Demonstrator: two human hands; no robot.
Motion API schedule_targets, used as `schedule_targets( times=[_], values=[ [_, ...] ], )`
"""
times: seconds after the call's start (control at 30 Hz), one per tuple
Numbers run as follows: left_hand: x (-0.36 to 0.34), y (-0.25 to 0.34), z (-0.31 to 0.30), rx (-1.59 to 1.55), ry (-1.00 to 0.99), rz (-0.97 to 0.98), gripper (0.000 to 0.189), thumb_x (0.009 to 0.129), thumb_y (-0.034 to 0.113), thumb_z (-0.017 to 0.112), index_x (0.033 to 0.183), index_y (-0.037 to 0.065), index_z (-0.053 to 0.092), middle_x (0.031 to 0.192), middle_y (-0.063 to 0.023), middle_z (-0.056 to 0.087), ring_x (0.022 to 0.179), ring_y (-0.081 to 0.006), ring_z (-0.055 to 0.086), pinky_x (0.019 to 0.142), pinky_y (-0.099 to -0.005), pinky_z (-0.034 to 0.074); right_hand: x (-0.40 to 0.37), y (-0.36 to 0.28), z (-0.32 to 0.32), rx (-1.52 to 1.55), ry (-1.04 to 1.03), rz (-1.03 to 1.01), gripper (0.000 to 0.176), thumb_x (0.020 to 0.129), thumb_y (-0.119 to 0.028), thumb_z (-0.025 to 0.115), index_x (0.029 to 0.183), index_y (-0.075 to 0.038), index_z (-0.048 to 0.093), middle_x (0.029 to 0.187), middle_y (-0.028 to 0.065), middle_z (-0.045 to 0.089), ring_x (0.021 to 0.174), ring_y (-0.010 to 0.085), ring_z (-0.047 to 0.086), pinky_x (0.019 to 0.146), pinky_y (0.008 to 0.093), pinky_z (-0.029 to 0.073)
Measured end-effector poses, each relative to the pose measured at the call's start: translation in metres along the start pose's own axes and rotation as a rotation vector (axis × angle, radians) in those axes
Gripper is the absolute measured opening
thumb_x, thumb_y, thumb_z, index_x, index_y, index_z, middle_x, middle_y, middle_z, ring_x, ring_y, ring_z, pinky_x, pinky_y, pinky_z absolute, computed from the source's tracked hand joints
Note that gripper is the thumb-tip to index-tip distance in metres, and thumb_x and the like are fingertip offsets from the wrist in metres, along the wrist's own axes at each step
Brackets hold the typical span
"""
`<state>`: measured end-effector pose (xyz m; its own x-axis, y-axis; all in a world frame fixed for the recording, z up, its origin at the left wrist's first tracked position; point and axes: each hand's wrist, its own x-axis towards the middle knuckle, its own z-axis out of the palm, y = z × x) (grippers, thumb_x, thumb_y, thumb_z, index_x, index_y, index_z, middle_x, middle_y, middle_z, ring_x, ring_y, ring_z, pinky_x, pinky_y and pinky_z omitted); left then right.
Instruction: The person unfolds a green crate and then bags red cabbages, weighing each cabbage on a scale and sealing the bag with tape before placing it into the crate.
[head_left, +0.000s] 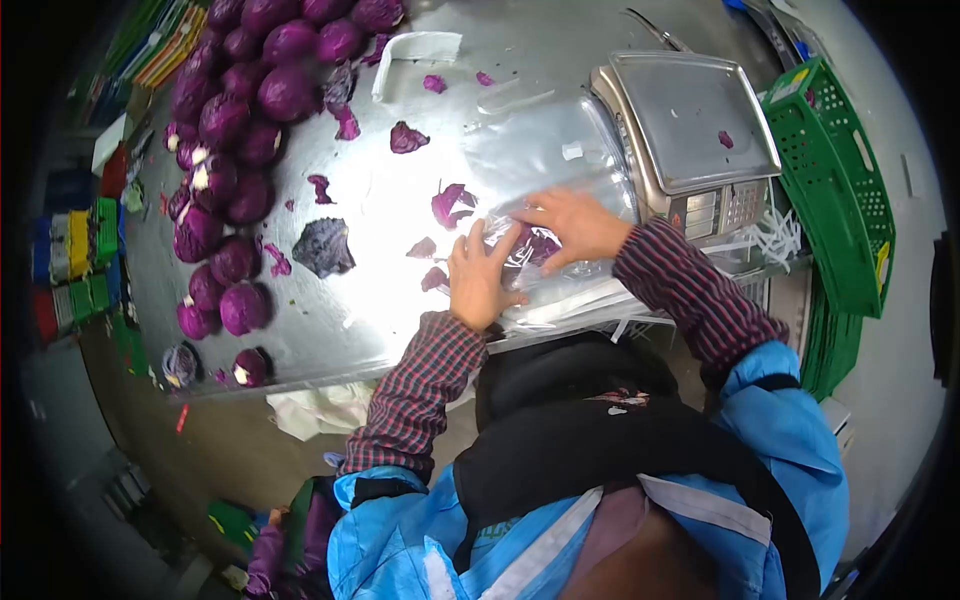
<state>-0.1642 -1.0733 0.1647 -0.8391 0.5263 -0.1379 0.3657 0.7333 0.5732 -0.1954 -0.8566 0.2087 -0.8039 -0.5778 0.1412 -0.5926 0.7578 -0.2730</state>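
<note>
Under my two hands, at the front edge of the metal table, a clear plastic bag (590, 292) lies over a purple piece of cabbage (537, 247). My left hand (480, 277) is on the left of it, fingers spread and thumb out, with the fingertips against the plastic. From the right, my right hand (578, 230) curves its fingers and thumb around the wrapped purple piece and grips the plastic. How much cabbage sits beneath the film is partly hidden by glare and fingers. Loose purple leaves (452, 205) lie just beyond my left hand.
Many red cabbages (225, 120) are heaped along the table's left side. A scale (695, 125) stands at right beside flat plastic bags (545, 130). Green crates (835, 190) are past the right edge. A dark leaf (324, 247) lies mid-table. Another person's purple sleeve (265, 560) shows lower left.
</note>
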Motion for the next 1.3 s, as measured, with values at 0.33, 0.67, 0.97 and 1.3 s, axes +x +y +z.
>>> schedule_targets(
  times=[0.33, 0.67, 0.97, 1.3],
  values=[
    [0.045, 0.003, -0.079, -0.526, -0.396, -0.047, 0.097, 0.057, 0.013, 0.086, 0.136, 0.0, 0.032, 0.116, -0.0184, 0.056, 0.106, -0.0228, 0.057, 0.092, -0.0334, 0.046, -0.013, 0.044, -0.025, 1.236, -0.465, 0.673, 0.073, 0.072, -0.032, 0.078, 0.131, -0.001, 0.048, 0.12, 0.0139, 0.059, 0.113, 0.0207, 0.054, 0.084, 0.029, 0.049],
    [0.212, 0.15, -0.061, -1.031, -0.342, -0.106, 0.077, 0.085, 0.06, 0.058, 0.134, 0.003, 0.039, 0.128, -0.0149, 0.046, 0.119, -0.0224, 0.042, 0.098, -0.0354, 0.035, -0.143, 0.154, -0.15, 1.263, 0.234, 0.741, 0.082, 0.072, -0.027, 0.073, 0.141, -0.006, 0.035, 0.137, 0.0118, 0.046, 0.124, 0.0205, 0.046, 0.107, 0.0323, 0.034],
    [0.233, 0.201, -0.004, -0.929, -0.05, -0.172, 0.08, 0.092, 0.064, 0.04, 0.142, 0.002, 0.03, 0.141, -0.0187, 0.036, 0.127, -0.0326, 0.038, 0.102, -0.0433, 0.036, -0.225, 0.279, -0.182, 0.813, 0.132, 0.853, 0.088, 0.079, -0.042, 0.07, 0.148, -0.011, 0.025, 0.139, 0.0173, 0.041, 0.118, 0.0242, 0.048, 0.097, 0.0348, 0.041],
    [0.222, 0.187, -0.012, -0.964, -0.055, -0.103, 0.079, 0.093, 0.056, 0.047, 0.143, -0.001, 0.026, 0.142, -0.0201, 0.036, 0.13, -0.0304, 0.037, 0.105, -0.0411, 0.035, -0.236, 0.296, -0.245, 0.744, 0.24, 0.703, 0.103, 0.07, -0.058, 0.072, 0.149, -0.015, 0.023, 0.146, 0.0118, 0.035, 0.129, 0.0249, 0.04, 0.105, 0.0348, 0.034]
  ],
)
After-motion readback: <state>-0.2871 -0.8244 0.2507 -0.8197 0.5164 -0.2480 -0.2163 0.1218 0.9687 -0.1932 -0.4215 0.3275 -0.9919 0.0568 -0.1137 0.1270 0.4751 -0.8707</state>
